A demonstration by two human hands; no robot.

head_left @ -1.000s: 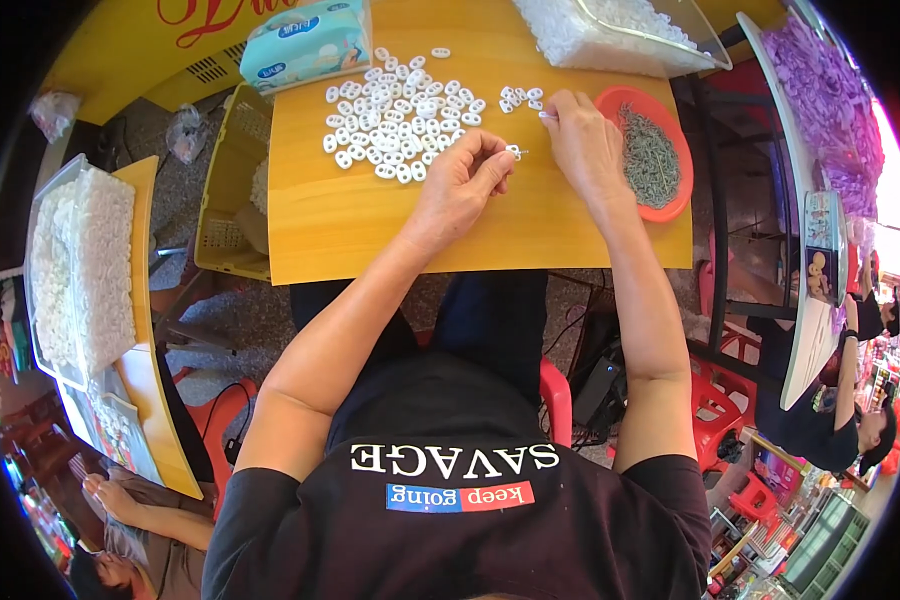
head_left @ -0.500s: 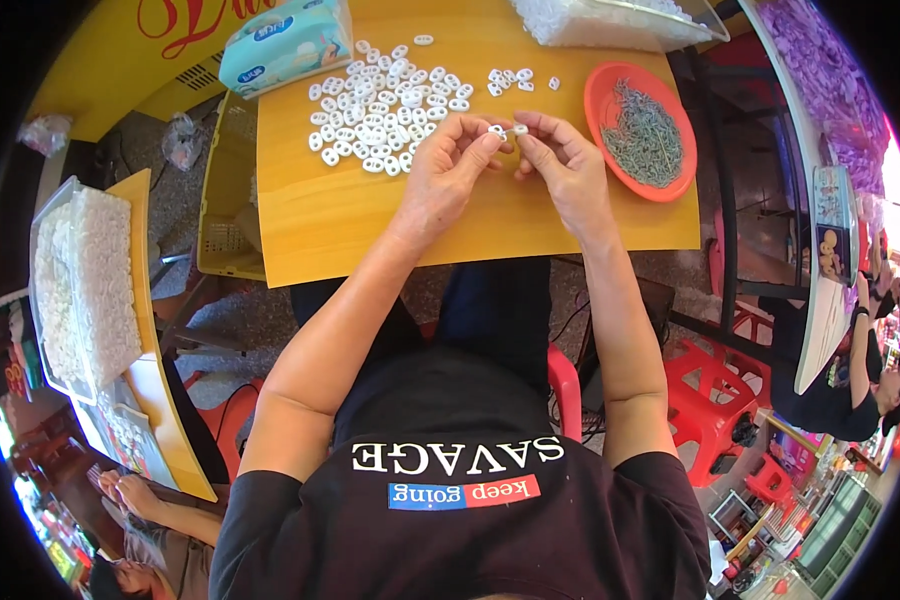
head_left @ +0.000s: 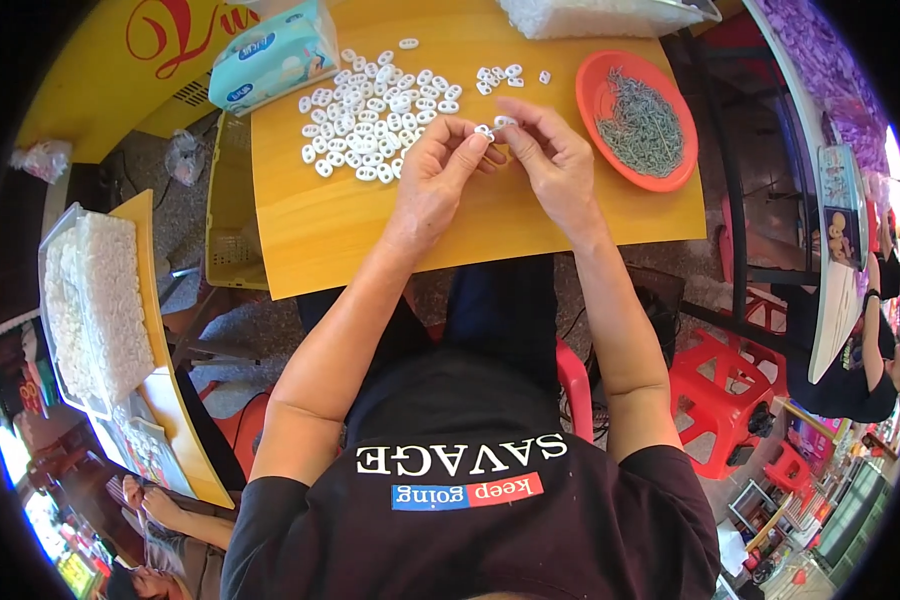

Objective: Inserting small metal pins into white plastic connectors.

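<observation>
My left hand (head_left: 438, 170) pinches a small white oval plastic piece with two holes (head_left: 484, 131) between thumb and index finger. Close beside it, my right hand (head_left: 553, 165) grips another small white piece (head_left: 504, 122) in its fingertips. The two pieces nearly meet; whether a pin joins them is too small to tell. A loose spread of similar white two-holed pieces (head_left: 365, 125) lies beyond my left hand. Just past the fingertips sits a little group of smaller-looking white pieces (head_left: 498, 76). At the right, a red plate (head_left: 589, 98) holds a heap of thin grey metal pins (head_left: 642, 125).
A blue tissue pack (head_left: 275, 55) lies at the table's far left. At the back stands a clear bin (head_left: 610, 15) of white pieces. A filled clear box (head_left: 95, 310) rests on a side table at left. Red stools (head_left: 720, 400) are at right, and other people are nearby.
The view has shifted a little. Both hands still hold their pieces close together; the right-hand piece now sits slightly higher and more tilted beside the left one.
</observation>
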